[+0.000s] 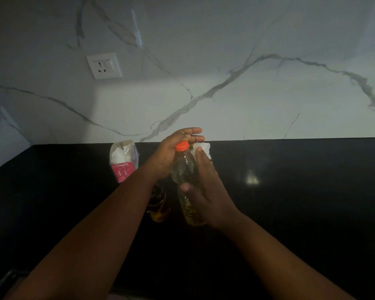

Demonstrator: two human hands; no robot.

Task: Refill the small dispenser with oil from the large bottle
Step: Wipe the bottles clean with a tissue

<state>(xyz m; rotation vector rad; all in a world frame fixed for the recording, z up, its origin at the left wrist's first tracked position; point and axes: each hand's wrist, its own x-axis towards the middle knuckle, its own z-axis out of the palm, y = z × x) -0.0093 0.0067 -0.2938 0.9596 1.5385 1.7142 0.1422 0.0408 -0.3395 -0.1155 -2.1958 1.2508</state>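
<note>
Dim black counter (290, 191): both hands (171, 156) seemingly grip capped bottle (185, 169).

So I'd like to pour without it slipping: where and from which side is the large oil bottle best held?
Grip the large bottle around its ribbed lower body, from the right side, as the right hand does now. It stands upright, and the ribs probably aid grip. The left hand is at the orange cap.

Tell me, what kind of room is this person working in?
Most likely a home kitchen: a glossy black countertop against a white marble-look backsplash with a wall socket, and a bottle of cooking oil held in both hands.
</note>
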